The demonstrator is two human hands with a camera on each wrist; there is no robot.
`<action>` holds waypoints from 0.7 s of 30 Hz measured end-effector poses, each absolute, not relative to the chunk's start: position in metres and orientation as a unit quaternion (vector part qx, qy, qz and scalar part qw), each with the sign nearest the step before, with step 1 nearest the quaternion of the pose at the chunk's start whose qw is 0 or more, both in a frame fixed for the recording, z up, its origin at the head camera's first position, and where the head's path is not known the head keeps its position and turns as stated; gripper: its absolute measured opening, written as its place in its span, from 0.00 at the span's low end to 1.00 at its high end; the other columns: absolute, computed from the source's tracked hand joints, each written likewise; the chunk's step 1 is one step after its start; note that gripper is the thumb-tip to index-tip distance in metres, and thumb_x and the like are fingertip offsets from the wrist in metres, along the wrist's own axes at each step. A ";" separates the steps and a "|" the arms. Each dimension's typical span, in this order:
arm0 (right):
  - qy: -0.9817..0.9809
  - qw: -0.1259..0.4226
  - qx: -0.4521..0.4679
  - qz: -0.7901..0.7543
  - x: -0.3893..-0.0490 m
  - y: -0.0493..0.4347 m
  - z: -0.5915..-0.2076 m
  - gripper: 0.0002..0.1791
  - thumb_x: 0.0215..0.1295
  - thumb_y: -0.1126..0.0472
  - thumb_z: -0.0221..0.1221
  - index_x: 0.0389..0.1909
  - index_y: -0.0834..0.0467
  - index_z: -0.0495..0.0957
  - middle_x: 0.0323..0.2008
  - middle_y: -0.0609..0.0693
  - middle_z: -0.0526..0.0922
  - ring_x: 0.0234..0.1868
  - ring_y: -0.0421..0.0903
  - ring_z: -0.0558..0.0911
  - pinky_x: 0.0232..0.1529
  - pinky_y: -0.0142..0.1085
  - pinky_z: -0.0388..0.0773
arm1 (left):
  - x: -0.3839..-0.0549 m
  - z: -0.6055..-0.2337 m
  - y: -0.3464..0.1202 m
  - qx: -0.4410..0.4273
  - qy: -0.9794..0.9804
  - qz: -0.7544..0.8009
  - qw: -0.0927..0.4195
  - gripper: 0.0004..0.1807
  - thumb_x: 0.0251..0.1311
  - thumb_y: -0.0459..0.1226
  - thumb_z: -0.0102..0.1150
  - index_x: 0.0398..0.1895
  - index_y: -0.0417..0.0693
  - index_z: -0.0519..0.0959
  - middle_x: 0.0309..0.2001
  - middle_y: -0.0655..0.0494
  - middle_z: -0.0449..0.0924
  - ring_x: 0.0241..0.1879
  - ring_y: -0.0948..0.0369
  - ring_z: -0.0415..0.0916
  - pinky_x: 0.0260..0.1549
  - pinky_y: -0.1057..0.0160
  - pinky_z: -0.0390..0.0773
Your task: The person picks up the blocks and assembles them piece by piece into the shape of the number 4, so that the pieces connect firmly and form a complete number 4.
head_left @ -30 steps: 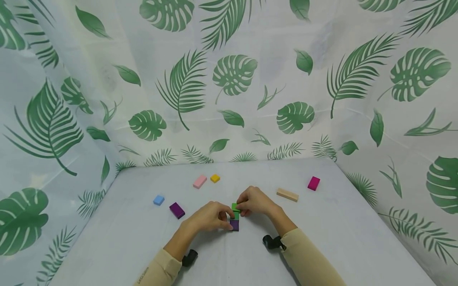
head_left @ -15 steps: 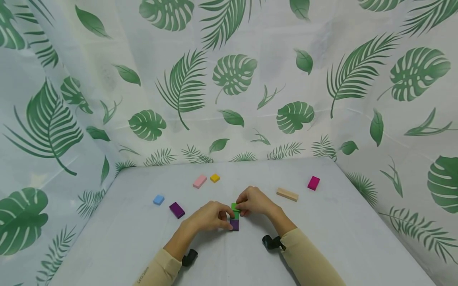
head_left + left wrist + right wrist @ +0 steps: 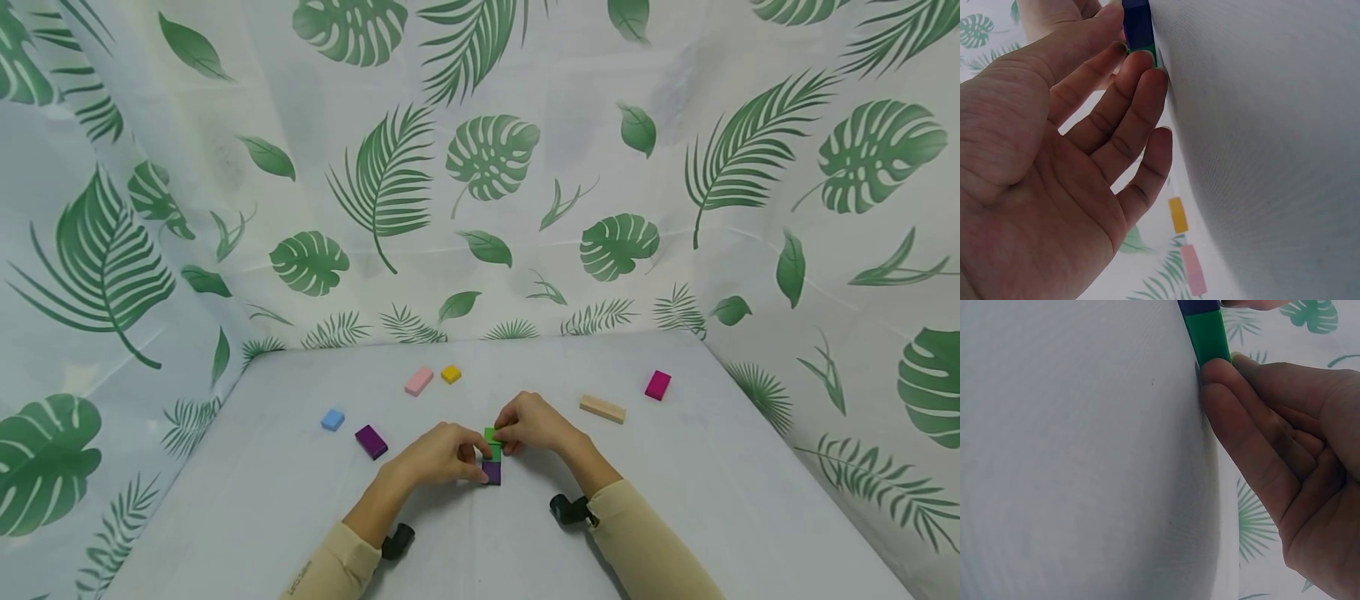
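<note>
In the head view, a dark purple block (image 3: 491, 473) and bright green blockwork (image 3: 491, 436) form a short row at mid-table. A line crosses the green part; whether it is one block or two I cannot tell. My left hand (image 3: 442, 454) holds the row from the left, thumb on the purple block, curled fingers by the green. From the far right, my right hand (image 3: 536, 421) pinches the green end between thumb and fingers. The right wrist view shows the green block (image 3: 1210, 336) flush against the purple one (image 3: 1199, 305). Fingertips partly hide the green sides.
Left on the white table (image 3: 465, 550) lie a purple block (image 3: 371, 442) and a light blue block (image 3: 333, 420). Farther back are a pink block (image 3: 419, 381) and a yellow block (image 3: 451, 374). To the right lie a wooden block (image 3: 602, 408) and a magenta block (image 3: 657, 385).
</note>
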State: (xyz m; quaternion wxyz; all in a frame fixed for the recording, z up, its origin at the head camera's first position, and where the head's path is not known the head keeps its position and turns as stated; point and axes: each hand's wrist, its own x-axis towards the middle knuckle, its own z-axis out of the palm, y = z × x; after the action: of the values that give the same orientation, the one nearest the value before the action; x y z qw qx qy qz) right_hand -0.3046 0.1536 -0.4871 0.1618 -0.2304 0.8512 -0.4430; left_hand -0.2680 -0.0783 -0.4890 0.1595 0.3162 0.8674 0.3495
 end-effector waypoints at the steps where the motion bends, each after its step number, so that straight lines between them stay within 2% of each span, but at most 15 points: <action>1: 0.851 0.161 -0.231 -0.443 -0.304 0.153 -0.487 0.04 0.67 0.70 0.67 0.38 0.66 0.89 0.28 0.53 0.90 0.24 0.45 0.88 0.28 0.38 0.86 | -0.268 -0.489 -0.078 0.317 0.867 0.349 0.159 0.14 0.58 0.41 0.78 0.46 0.52 0.88 0.25 0.63 0.83 0.22 0.69 0.74 0.24 0.70 0.75; 21: 0.848 0.168 -0.241 -0.440 -0.304 0.155 -0.486 0.06 0.67 0.69 0.67 0.40 0.68 0.88 0.29 0.56 0.90 0.25 0.48 0.89 0.28 0.38 0.86 | -0.266 -0.488 -0.078 0.315 0.869 0.347 0.160 0.14 0.58 0.41 0.77 0.47 0.52 0.88 0.26 0.64 0.82 0.23 0.69 0.75 0.25 0.70 0.75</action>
State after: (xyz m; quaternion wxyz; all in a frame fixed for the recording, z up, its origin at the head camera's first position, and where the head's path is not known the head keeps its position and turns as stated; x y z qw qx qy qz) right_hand -0.3041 0.1546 -0.4857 0.1679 -0.2414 0.8484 -0.4402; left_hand -0.2661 -0.0777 -0.4877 0.1596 0.3146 0.8689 0.3472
